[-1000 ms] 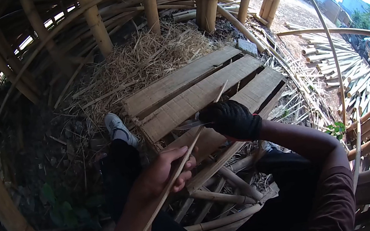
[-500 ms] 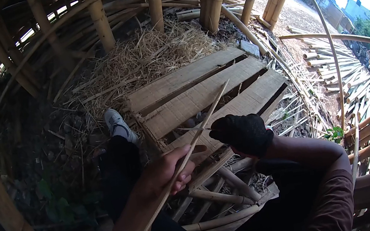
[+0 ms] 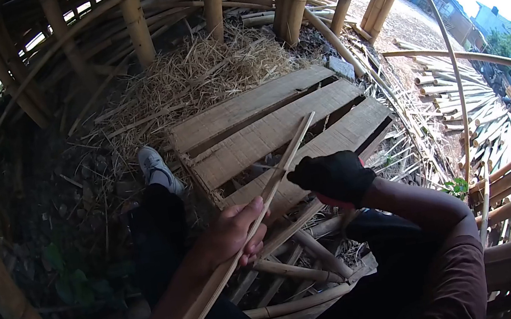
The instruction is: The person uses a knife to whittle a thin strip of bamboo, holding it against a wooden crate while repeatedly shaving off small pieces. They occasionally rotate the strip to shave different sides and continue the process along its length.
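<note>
A long, pale bamboo strip (image 3: 295,137) slants from the lower left up over a slatted wooden crate. My bare left hand (image 3: 233,232) is closed around it, thumb along its upper side. My right hand (image 3: 334,177), in a black glove, is closed on a knife. A bit of the knife's red handle (image 3: 334,202) shows under the glove. Its thin blade (image 3: 280,168) lies against the strip a little beyond my left hand; the exact contact is too small to tell.
Below my hands is the slatted wooden crate (image 3: 254,153). Dry shavings (image 3: 203,75) lie heaped behind it. Bamboo posts (image 3: 295,2) stand at the back, and cut bamboo poles (image 3: 456,90) are piled at the right. My shoe (image 3: 158,169) rests left of the crate.
The view has shifted slightly. The strip has turned so more of its wide face shows. Both hands keep their hold, the blade still close to the strip.
</note>
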Demonstrator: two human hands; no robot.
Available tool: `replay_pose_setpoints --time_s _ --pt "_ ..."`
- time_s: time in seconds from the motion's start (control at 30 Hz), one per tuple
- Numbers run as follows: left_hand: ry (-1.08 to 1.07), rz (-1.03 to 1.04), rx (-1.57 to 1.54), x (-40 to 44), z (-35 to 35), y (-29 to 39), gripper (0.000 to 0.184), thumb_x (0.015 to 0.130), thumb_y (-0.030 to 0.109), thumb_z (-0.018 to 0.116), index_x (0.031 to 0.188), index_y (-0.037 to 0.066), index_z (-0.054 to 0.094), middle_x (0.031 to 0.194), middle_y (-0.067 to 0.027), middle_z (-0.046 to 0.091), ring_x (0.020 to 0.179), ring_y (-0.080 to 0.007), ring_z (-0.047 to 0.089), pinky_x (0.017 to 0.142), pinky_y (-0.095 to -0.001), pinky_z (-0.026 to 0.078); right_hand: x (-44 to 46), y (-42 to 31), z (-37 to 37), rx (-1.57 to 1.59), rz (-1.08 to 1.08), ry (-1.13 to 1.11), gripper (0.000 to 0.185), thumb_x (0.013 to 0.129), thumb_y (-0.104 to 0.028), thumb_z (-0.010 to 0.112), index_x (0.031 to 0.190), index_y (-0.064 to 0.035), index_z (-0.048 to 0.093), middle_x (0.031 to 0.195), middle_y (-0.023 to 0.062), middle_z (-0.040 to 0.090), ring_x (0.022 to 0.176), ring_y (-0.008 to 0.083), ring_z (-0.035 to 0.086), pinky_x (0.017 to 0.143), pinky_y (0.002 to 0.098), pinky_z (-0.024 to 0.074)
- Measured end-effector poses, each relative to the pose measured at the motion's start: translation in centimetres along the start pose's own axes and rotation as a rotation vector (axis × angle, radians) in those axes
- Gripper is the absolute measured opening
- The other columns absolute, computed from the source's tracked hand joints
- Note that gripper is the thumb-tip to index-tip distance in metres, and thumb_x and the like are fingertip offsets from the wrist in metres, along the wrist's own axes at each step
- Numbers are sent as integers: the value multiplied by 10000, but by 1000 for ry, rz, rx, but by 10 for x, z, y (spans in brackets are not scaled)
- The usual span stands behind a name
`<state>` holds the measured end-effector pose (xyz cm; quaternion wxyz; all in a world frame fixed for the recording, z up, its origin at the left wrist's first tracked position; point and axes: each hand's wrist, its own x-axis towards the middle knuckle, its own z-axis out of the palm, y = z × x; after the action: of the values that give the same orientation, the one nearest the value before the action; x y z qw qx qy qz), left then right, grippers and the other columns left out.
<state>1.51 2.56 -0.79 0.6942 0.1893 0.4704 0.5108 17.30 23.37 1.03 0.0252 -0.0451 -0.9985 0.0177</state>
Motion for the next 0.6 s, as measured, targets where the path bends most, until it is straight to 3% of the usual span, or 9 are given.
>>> replay_pose_setpoints --time_s 0.03,0.1,0.2,0.23,0.37,0.4,0.43,0.5,0.6 --pt "21 13 34 0 2 0 394 1044 438 371 1023 57 470 488 12 405 331 -68 378 316 -202 344 -2 -13 4 -88 -163 -5 267 931 -202 527 1156 -241 665 955 28 670 785 233 688 566 367 551" --pt "41 -2 67 -4 4 -2 386 1047 427 377 1026 53 470 479 17 391 314 -63 358 310 -193 336 3 -7 -2 -75 -228 -12 296 922 -183 525 1176 -248 662 983 5 664 798 232 688 580 363 557" --pt "68 19 67 -5 5 1 412 1045 434 377 1030 32 469 478 5 388 320 -73 353 319 -209 337 10 40 11 -215 -36 -25 309 931 -219 521 1208 -254 654 1065 14 681 833 247 695 632 368 563" --pt "61 29 72 -4 4 0 421 1046 434 371 1034 25 469 480 4 388 320 -78 352 323 -213 338 10 72 32 -42 79 -11 312 929 -226 523 1211 -253 654 1075 25 684 833 247 697 636 367 563" --pt "47 42 62 -4 3 0 440 1050 433 341 1035 14 476 486 -2 398 324 -85 356 334 -218 349 10 38 11 -111 47 -156 307 945 -249 517 1224 -276 641 1017 30 678 815 257 694 635 369 563" --pt "48 46 62 -3 3 0 440 1050 433 341 1035 14 476 486 -2 398 324 -85 356 334 -218 349 4 23 12 -132 -150 -9 305 951 -246 512 1227 -285 636 989 27 667 808 254 688 635 368 558" --pt "55 53 85 -4 2 0 445 1051 431 331 1029 13 482 488 -4 403 324 -86 356 339 -221 353 5 8 10 -87 -157 -77 311 944 -219 518 1223 -284 638 980 25 660 813 248 685 629 365 556" --pt "60 39 107 -6 2 -5 451 1053 429 320 1023 12 488 490 -7 408 324 -88 356 344 -223 358 9 14 3 -122 -177 -115 305 951 -212 509 1218 -274 642 966 29 654 829 245 685 629 365 554" --pt "97 59 148 -6 4 -3 457 1052 423 311 1012 8 498 488 -13 414 325 -93 361 351 -230 364 11 48 18 -73 -150 20 252 933 -249 543 1151 -250 669 920 20 654 760 237 677 587 361 542"
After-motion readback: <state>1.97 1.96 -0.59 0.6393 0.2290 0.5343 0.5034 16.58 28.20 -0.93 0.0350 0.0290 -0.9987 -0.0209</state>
